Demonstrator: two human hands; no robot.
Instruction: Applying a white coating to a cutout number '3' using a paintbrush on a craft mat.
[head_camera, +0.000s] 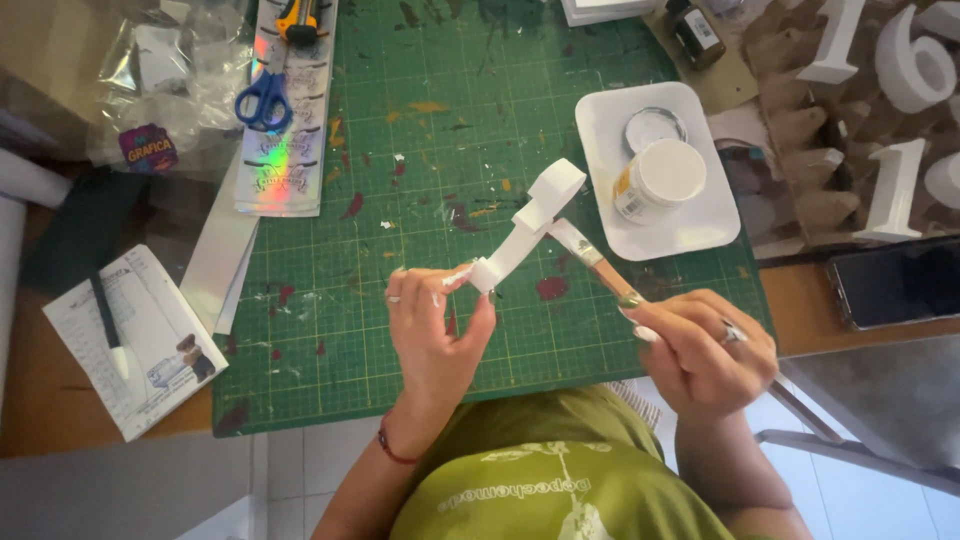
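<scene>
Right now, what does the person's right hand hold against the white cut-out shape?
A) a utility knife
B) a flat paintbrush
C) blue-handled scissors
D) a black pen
B: the right hand grips a flat paintbrush whose white-loaded bristles meet the white cut-out shape pinched by the left hand.

Beyond our right hand (705, 355) gripping the paintbrush (595, 262), the white numerals (905, 70) run off the frame's edge; the brush handle's end is buried in our fingers.

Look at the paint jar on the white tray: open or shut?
Open: the paint jar has no lid on, and its lid lies beside it on the tray.
</scene>
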